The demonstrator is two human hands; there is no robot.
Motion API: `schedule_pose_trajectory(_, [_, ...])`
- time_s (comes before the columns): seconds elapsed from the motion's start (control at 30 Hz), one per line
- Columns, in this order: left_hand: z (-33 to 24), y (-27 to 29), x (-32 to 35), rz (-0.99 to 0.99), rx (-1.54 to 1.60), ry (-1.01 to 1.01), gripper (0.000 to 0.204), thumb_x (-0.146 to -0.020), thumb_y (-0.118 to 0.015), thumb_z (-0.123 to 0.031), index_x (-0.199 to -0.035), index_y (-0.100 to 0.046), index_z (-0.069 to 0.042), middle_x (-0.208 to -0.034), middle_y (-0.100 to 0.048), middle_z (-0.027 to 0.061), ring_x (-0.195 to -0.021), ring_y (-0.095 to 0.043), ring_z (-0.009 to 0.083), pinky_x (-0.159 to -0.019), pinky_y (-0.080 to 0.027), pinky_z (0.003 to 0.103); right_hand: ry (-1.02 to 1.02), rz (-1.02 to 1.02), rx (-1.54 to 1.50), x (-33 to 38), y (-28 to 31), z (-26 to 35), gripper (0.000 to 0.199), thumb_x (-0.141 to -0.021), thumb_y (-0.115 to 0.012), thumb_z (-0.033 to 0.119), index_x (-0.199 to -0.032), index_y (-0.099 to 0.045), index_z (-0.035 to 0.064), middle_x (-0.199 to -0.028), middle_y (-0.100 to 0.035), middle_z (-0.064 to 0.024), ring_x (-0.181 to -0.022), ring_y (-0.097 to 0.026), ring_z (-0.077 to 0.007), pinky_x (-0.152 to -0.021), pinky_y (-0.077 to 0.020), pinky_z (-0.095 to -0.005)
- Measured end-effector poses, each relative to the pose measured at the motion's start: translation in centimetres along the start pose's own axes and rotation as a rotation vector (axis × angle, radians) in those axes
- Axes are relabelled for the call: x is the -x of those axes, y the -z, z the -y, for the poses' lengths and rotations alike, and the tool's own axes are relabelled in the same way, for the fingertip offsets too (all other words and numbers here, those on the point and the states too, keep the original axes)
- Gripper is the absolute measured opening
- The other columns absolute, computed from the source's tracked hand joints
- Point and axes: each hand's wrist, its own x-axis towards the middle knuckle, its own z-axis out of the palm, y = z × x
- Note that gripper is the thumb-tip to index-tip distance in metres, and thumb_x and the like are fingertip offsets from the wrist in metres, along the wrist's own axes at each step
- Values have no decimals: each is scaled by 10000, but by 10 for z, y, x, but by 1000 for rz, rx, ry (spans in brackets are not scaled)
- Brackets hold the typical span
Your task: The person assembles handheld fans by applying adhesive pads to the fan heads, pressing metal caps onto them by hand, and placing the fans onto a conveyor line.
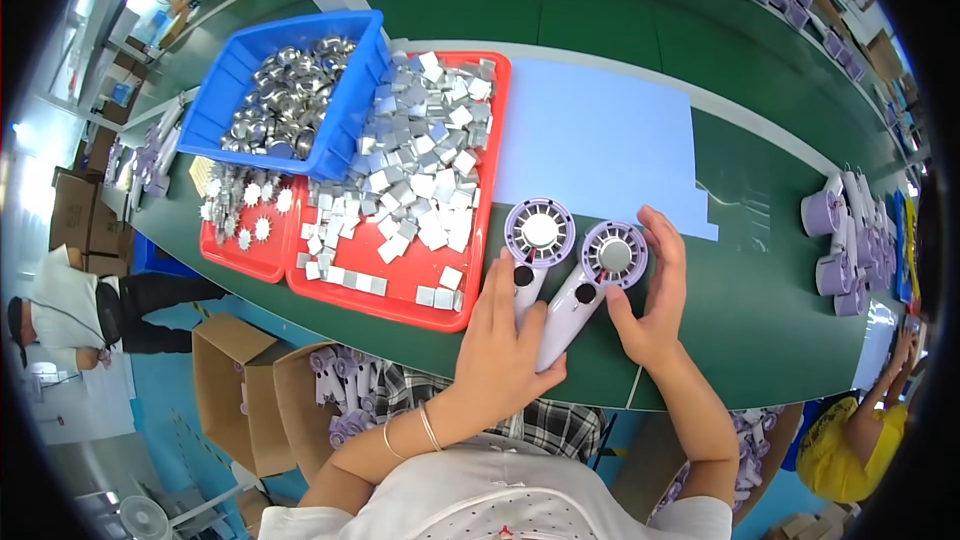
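Observation:
Two pale purple handheld fans lie side by side on the green table in front of me. The left fan has a bright metal disc at its hub, and the right fan has a duller grey one. My left hand lies across the handles, its fingers along the left fan and its thumb at the lower end of the right handle. Around the right fan's head curves my right hand, thumb and fingers spread apart. Its thumb is at the head's lower edge; whether it presses there is hard to see.
Left stands a red tray of square metal pieces. A blue bin of round metal caps overlaps it. Toothed white pieces fill a smaller red tray. A blue sheet lies beyond the fans; more purple fans stand right. Cardboard boxes sit below.

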Motion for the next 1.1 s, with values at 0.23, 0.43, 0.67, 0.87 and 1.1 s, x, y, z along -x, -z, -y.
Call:
schedule_pose_trajectory(0.23, [-11, -11, -16, 31, -147, -26, 472, -706, -787, -280, -1003, -597, 33, -1515, -251, 404, -1132, -482, 489, -902, -426, 546, 56, -191, 26, -4, 10, 0, 674, -788, -674, 65, -1401, -431, -70, -1410, -454, -267, -1312, -455, -400, -1097, -374, -477])
schedule_pose_trajectory(0.43, [-11, 21, -29, 118, -65, -111, 547, -689, -816, -291, -1064, -611, 50, -1505, -252, 400, -1112, -502, 491, -933, -450, 548, 49, -472, -2, -14, 43, -7, 617, -842, -657, 103, -1393, -424, -47, -1416, -400, -238, -1296, -443, -337, -1045, -406, -428])
schedule_pose_trajectory(0.67, [25, 68, -164, -53, 39, -78, 563, -766, -778, -285, -1174, -614, 66, -1508, -366, 325, -1279, -506, 448, -1036, -440, 464, 48, -565, -27, -11, 53, -8, 590, -818, -645, 70, -1366, -448, -26, -1394, -417, -224, -1250, -467, -322, -1025, -413, -409])
schedule_pose_trajectory(0.87, [69, 60, -345, -45, 106, 234, 610, -765, -723, -472, -969, -700, 103, -973, -708, 229, -868, -698, 303, -713, -521, 384, 43, -534, 55, -15, 45, -6, 573, -777, -653, 57, -1317, -484, -30, -1326, -480, -236, -1201, -500, -362, -1022, -419, -429])
schedule_pose_trajectory(1.1, [187, 25, -444, -148, -196, 482, 830, -715, -689, -646, -1150, -700, 62, -1303, -586, 342, -1243, -569, 446, -1054, -438, 464, 14, -536, 80, -29, 41, -8, 568, -783, -663, 37, -1322, -495, -23, -1337, -466, -229, -1206, -488, -373, -1020, -428, -430])
